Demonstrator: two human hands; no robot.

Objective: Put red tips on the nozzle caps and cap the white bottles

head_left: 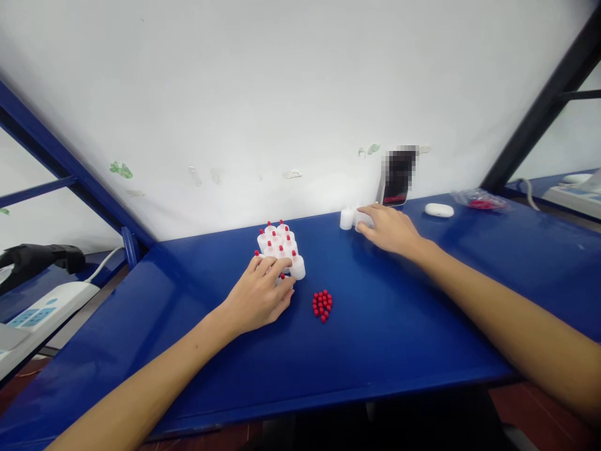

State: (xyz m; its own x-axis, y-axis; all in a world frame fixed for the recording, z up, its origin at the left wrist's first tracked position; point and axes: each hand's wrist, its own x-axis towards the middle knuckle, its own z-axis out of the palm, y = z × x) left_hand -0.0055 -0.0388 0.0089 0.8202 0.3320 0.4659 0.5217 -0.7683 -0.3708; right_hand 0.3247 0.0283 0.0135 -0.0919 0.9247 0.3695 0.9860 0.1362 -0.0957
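Observation:
Small white bottles with red caps [298, 268] stand upright in a tight cluster on the blue table. At the near side of this cluster, my left hand [261, 293] is closed around one more red-capped bottle [282, 277], mostly hidden by the fingers. Farther back to the right, my right hand [389, 227] has its thumb and fingers around a white bottle [364, 218]; the hand covers much of it, and its top is hard to make out. Just left of those fingers stands another white bottle [346, 218] with no red cap showing. Several loose red caps [322, 304] lie in a small pile between my hands.
Along the wall behind, a phone [397, 181] leans upright, partly pixelated. To its right are a white oval case [439, 210] and a clear plastic bag [481, 200] with red contents. A white power strip [51, 310] lies beyond the blue table's [366, 351] left edge.

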